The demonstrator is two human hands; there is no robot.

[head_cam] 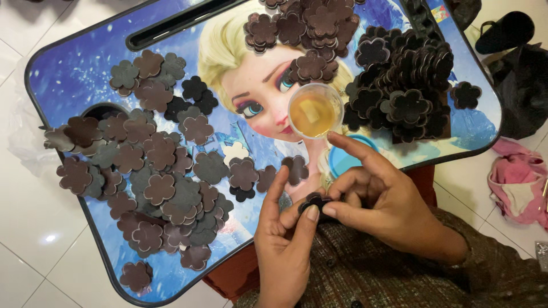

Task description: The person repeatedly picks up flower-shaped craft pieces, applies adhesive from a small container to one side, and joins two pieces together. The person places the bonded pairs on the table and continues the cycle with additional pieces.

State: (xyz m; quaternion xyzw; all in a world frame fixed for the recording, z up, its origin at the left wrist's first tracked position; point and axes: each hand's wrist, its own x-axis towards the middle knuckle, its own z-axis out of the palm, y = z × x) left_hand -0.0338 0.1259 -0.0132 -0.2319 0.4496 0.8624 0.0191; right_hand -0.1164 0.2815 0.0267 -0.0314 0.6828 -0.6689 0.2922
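Flower-shaped cutouts [160, 188], left and upper right of frame: matt, leather-like sheet, brown and dark grey. Bench [74, 74]: glossy printed plastic top. Small cup [314, 109], centre: clear plastic holding amber liquid. Floor [34, 217], lower left: smooth, shiny tile. Sleeve [399, 274], lower right: coarse woven cloth.

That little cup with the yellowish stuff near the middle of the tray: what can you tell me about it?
The cup is small, round and clear, plastic by the look of it, open-topped and upright. It holds an amber, translucent liquid or paste, with a paler patch in the middle. It stands on the printed blue tray, between heaps of dark flower-shaped pieces. A blue round lid lies just below it. The right hand has its forefinger tip close to the rim; whether they touch I cannot tell.
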